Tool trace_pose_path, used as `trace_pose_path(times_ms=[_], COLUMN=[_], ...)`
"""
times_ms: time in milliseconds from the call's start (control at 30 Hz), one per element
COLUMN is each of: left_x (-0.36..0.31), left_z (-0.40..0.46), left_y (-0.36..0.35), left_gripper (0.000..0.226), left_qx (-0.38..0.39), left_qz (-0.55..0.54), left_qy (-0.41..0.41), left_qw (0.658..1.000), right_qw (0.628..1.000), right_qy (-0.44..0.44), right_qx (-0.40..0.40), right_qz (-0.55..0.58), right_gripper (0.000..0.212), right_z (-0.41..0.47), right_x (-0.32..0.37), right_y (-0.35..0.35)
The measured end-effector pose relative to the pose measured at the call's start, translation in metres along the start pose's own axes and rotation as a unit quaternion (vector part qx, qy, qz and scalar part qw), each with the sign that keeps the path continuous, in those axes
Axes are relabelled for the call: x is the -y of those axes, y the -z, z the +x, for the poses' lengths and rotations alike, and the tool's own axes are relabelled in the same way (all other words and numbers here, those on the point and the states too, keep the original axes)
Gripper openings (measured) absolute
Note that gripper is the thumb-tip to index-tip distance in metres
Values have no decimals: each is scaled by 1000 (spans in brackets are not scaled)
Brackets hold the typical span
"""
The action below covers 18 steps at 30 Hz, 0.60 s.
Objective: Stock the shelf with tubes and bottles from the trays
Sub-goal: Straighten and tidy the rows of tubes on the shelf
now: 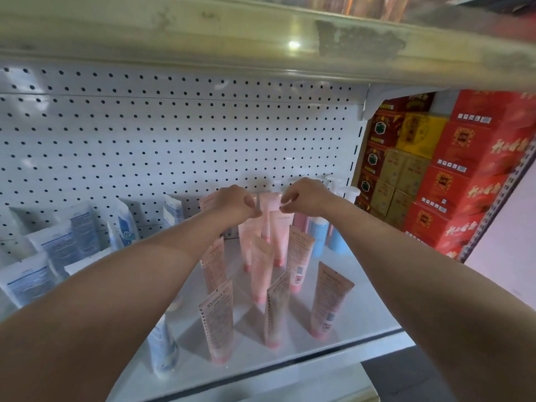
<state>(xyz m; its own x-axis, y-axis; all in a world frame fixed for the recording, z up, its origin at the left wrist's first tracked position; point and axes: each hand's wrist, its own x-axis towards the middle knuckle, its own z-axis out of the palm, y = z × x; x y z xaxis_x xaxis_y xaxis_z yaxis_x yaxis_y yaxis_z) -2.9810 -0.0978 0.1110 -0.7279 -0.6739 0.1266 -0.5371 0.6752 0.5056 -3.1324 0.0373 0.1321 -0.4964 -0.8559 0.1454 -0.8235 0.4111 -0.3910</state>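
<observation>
Shelf [356, 311]: white board with a white pegboard back panel [174, 134]; an upper shelf [261, 39] overhangs close above, and the front lip runs along the near edge.

Stacked cartons [452, 169]: red and yellow, right of the shelf upright, outside the bay.

Blue-and-white tubes [58, 245]: grouped on the left half of the shelf, some leaning against the back panel.

Pink tubes [217, 323]: standing cap-down in loose rows at centre, from the front lip back to the panel. Bare board shows at the front right corner.

Blue bottles [319, 236]: with white pump tops, at the back right, just beside the pink rows.

Rear pink tube [271, 210]: upright in the back row, its top edge between both hands.

Left hand [236, 203]: fingers curled, fingertips at the tube's left top edge; whether it pinches cannot be told.

Right hand [304, 197]: fingers curled, pinching the tube's right top corner.
</observation>
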Motion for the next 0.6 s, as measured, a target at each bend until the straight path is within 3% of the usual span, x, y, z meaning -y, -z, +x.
trace_pose_path(times_ms=[167,400,500,600], left_x=[-10,-23,-22,-20], left_z=[-5,-32,-45,-64], left_y=[13,10,15,18], left_gripper=[26,59,58,56], left_qx=[-56,-21,-30,-13], left_qz=[-18,39,47,41], left_qy=[-19,-10,-19,-5], left_qw=[998,999,998,999], right_qw=[999,998,996,992], right_qy=[-18,-65,-92,-117], right_qx=[-35,8,7,33], right_qz=[-22,-8,-5,-29], right_gripper=[20,20,21,35], right_z=[-25,-64,-75,-80], right_x=[7,22,30,37], right_y=[20,23,22,16])
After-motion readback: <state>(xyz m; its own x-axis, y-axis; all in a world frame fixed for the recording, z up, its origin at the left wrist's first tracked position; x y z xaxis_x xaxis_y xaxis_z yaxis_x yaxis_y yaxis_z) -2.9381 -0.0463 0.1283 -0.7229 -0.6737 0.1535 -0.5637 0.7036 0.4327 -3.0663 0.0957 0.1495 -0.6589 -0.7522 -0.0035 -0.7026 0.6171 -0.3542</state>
